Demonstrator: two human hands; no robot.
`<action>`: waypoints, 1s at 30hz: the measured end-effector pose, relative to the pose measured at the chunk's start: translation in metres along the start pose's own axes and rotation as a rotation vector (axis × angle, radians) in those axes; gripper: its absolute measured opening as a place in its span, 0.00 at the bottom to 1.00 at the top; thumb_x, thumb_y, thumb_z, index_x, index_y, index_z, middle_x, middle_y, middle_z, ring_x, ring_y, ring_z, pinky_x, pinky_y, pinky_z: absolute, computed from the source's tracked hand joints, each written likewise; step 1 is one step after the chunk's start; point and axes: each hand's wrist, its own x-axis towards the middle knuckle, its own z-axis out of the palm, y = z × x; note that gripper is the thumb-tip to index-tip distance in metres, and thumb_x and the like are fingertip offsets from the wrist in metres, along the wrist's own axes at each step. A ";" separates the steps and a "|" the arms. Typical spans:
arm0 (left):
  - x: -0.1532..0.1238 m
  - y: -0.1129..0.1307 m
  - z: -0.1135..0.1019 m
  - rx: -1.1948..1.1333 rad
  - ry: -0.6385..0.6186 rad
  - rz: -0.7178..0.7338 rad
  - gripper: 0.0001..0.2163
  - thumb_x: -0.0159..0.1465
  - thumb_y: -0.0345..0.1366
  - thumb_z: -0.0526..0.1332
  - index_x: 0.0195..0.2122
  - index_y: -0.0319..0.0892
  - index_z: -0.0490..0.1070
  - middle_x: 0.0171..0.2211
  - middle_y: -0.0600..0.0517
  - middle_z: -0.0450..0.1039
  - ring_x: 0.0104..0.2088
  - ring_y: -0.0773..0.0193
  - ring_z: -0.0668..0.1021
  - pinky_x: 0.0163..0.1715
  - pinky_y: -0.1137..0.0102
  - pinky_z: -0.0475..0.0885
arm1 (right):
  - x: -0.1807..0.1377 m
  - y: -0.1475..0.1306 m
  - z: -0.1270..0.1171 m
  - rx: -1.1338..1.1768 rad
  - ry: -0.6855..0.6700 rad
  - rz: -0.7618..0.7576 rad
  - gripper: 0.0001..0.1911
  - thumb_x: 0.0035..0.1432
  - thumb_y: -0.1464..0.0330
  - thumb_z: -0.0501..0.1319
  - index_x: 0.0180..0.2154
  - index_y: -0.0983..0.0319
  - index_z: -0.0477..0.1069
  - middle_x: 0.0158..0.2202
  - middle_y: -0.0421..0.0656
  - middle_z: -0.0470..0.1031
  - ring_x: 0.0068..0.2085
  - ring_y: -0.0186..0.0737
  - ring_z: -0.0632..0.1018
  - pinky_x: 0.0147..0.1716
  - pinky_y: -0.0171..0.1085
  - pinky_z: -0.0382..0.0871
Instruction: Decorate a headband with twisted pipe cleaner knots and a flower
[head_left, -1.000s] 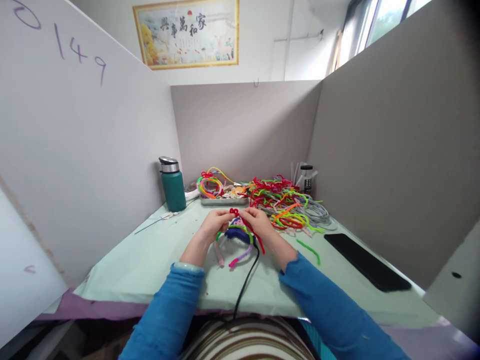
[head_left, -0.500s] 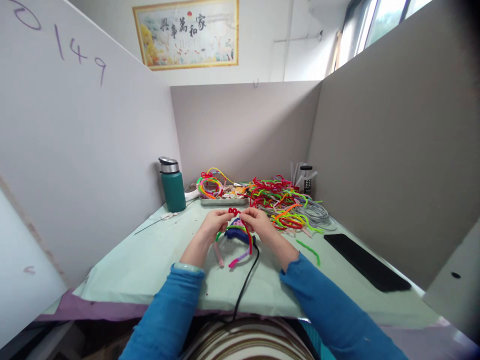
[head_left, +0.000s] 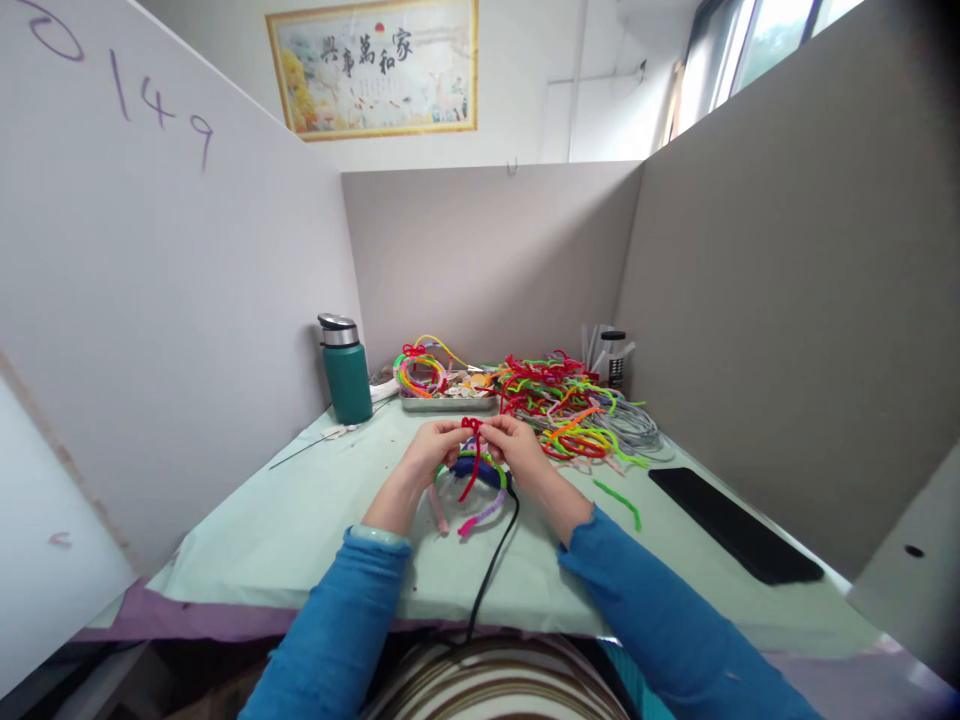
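Between my two hands is a red pipe cleaner, bent into small loops at the top with a loose tail hanging down. My left hand pinches the loops from the left side. From the right, my right hand pinches the same piece, its fingertips close to the left ones. Below them on the table lies a curved band wrapped in colored pipe cleaners, with pink and purple ends. Within its curve sits a dark blue object, partly hidden by the hands and the red tail; a black cord runs near it toward me.
A heap of colored pipe cleaners lies at the back right, beside a metal tray of small pieces. A green bottle stands back left. On the right are a black phone-like slab and a short green pipe cleaner. Partitions enclose three sides.
The red tail has swung from the right side of the band to its middle, now hanging down and slightly left. The loops sit a little differently between my fingers; both hands stay nearly in place.
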 end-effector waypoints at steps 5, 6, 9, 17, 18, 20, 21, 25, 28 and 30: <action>-0.001 0.000 0.001 -0.022 -0.003 -0.020 0.13 0.47 0.41 0.68 0.27 0.37 0.72 0.11 0.60 0.58 0.12 0.76 0.59 0.13 0.75 0.51 | 0.001 0.003 0.002 -0.027 0.042 -0.020 0.14 0.41 0.60 0.64 0.28 0.62 0.67 0.21 0.37 0.69 0.17 0.27 0.61 0.15 0.30 0.52; -0.001 0.000 0.001 -0.021 -0.004 -0.021 0.13 0.47 0.41 0.68 0.27 0.36 0.72 0.12 0.59 0.59 0.12 0.76 0.58 0.13 0.75 0.52 | 0.002 0.003 0.002 -0.038 0.051 -0.025 0.14 0.41 0.60 0.64 0.28 0.62 0.66 0.21 0.37 0.70 0.17 0.27 0.62 0.15 0.30 0.52; -0.002 0.001 0.002 -0.002 0.001 -0.003 0.13 0.48 0.40 0.67 0.28 0.35 0.72 0.18 0.55 0.68 0.11 0.78 0.58 0.11 0.75 0.53 | 0.002 0.005 0.004 -0.071 0.061 -0.035 0.13 0.42 0.60 0.63 0.27 0.61 0.66 0.21 0.37 0.71 0.16 0.28 0.62 0.15 0.31 0.53; -0.003 0.001 0.003 -0.045 -0.032 -0.053 0.14 0.50 0.38 0.67 0.33 0.36 0.70 0.22 0.52 0.72 0.18 0.69 0.73 0.17 0.75 0.67 | 0.006 0.011 0.003 -0.145 0.111 -0.122 0.11 0.43 0.61 0.63 0.27 0.61 0.67 0.18 0.35 0.65 0.19 0.29 0.61 0.18 0.31 0.52; -0.003 0.001 0.003 -0.054 -0.038 -0.053 0.14 0.50 0.38 0.67 0.34 0.36 0.70 0.22 0.51 0.72 0.20 0.67 0.74 0.18 0.74 0.67 | 0.006 0.011 0.003 -0.140 0.105 -0.107 0.12 0.43 0.60 0.63 0.27 0.61 0.67 0.18 0.34 0.64 0.18 0.29 0.61 0.18 0.31 0.52; -0.002 0.000 0.002 -0.064 -0.046 -0.048 0.14 0.50 0.38 0.68 0.34 0.36 0.70 0.23 0.50 0.72 0.21 0.67 0.75 0.20 0.74 0.68 | 0.006 0.011 0.003 -0.128 0.078 -0.084 0.13 0.42 0.59 0.63 0.27 0.61 0.67 0.18 0.35 0.65 0.18 0.30 0.62 0.18 0.32 0.53; -0.002 0.000 0.002 -0.064 -0.051 -0.049 0.14 0.50 0.38 0.68 0.33 0.36 0.70 0.23 0.50 0.73 0.21 0.67 0.75 0.20 0.74 0.69 | 0.006 0.011 0.003 -0.126 0.070 -0.084 0.14 0.42 0.59 0.64 0.28 0.61 0.67 0.19 0.35 0.66 0.18 0.30 0.62 0.18 0.32 0.54; 0.000 -0.002 -0.001 -0.054 -0.072 -0.063 0.13 0.50 0.39 0.67 0.33 0.36 0.70 0.22 0.51 0.72 0.19 0.68 0.74 0.21 0.73 0.68 | 0.006 0.012 0.002 -0.155 0.074 -0.127 0.14 0.42 0.59 0.64 0.27 0.61 0.66 0.20 0.36 0.67 0.21 0.31 0.64 0.20 0.32 0.55; -0.001 -0.001 -0.002 -0.065 -0.109 -0.066 0.13 0.51 0.39 0.67 0.32 0.36 0.71 0.21 0.52 0.71 0.18 0.70 0.73 0.20 0.74 0.67 | 0.006 0.013 0.001 -0.167 0.081 -0.167 0.13 0.43 0.59 0.64 0.25 0.60 0.66 0.19 0.35 0.65 0.21 0.32 0.65 0.20 0.32 0.55; -0.002 0.001 -0.001 -0.072 -0.123 -0.056 0.13 0.50 0.39 0.67 0.31 0.36 0.71 0.22 0.52 0.72 0.17 0.71 0.72 0.19 0.75 0.66 | 0.006 0.013 0.000 -0.177 0.085 -0.190 0.13 0.45 0.59 0.64 0.25 0.60 0.66 0.19 0.35 0.64 0.22 0.32 0.65 0.21 0.32 0.55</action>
